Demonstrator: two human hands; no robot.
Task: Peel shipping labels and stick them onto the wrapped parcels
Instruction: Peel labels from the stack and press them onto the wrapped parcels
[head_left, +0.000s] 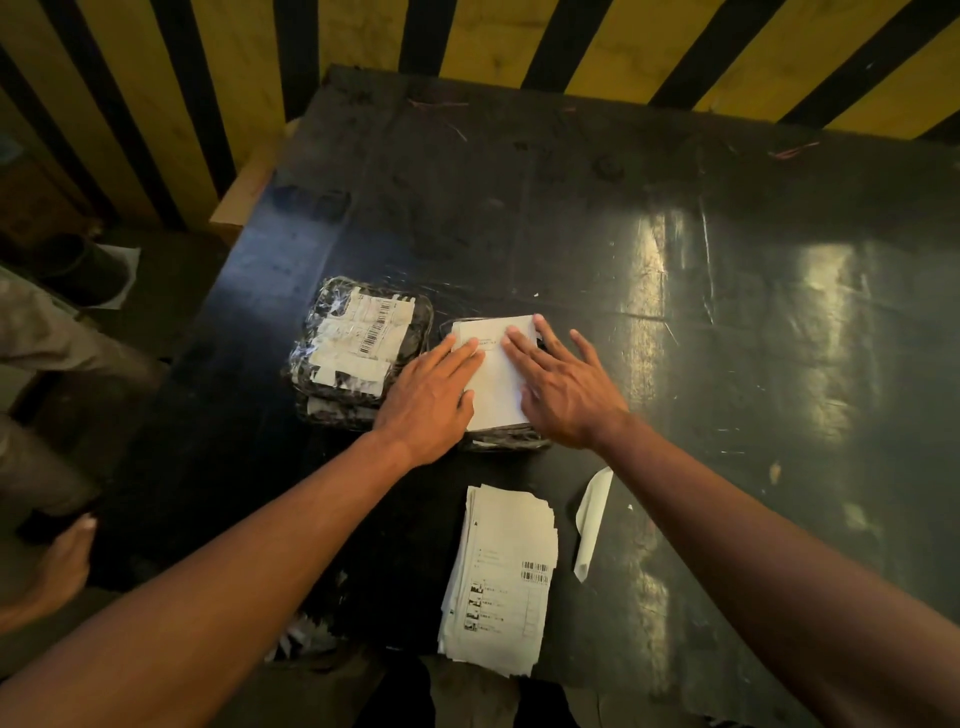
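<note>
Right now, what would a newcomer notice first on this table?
Both hands, left hand and right hand, lie flat on a white label atop a wrapped parcel at mid-table. Left of it sits a labelled parcel stack; a pile of labels lies at the near edge.

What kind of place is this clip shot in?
Likely a warehouse packing station: a scuffed black worktable, a stack of printed barcode labels, plastic-wrapped parcels, and a yellow-and-black striped barrier behind.
</note>
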